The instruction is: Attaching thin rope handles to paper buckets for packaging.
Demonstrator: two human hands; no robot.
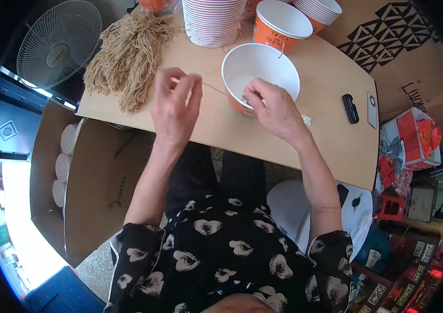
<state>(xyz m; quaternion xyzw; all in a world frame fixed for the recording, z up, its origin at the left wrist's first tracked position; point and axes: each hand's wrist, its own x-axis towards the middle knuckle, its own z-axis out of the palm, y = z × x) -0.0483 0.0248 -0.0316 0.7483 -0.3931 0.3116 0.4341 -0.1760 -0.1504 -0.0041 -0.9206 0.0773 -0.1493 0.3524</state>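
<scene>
A paper bucket [283,68], white inside and orange outside, stands near the table's front edge. A thin tan cord [214,88] runs from its near left side to my left hand [175,107]. That hand is raised left of the bucket, slightly blurred, its fingers closed on the cord. My right hand [279,109] reaches over the near rim, thumb and fingertips pinched together just inside it. What lies in that pinch is too small to make out. From the far side of the bucket a short bit of cord sticks up.
A heap of tan cords [127,57] lies at the left of the table [331,141]. Behind the bucket are a tall stack of white-rimmed buckets [213,23] and orange ones [283,26]. A black object [350,108] lies at right. Left of me stands a carton [99,188].
</scene>
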